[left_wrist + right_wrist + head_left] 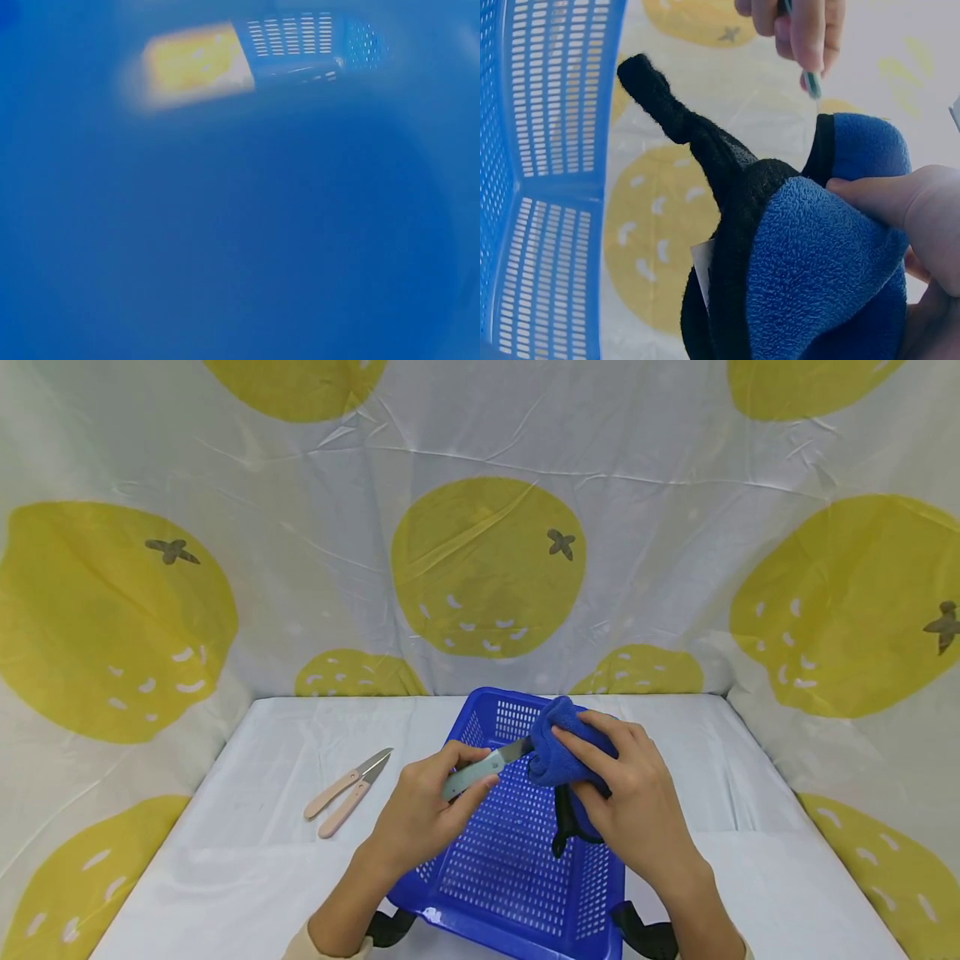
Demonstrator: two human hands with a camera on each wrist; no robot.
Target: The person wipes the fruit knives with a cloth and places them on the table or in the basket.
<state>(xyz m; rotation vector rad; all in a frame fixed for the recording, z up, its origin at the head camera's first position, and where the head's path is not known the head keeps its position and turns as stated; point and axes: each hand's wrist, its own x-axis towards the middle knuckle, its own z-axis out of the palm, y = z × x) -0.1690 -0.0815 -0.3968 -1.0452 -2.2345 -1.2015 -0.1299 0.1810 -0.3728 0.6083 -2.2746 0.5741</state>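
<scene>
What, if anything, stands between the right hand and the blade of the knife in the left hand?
The blue cloth does: the right hand holds it at the blade, hiding the far end in the head view. Nothing visible separates the left hand from the handle.

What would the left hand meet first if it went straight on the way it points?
Most likely the cloth in the right hand. The knife in the left hand points at it, its tip hidden there, though depth is unclear.
</scene>
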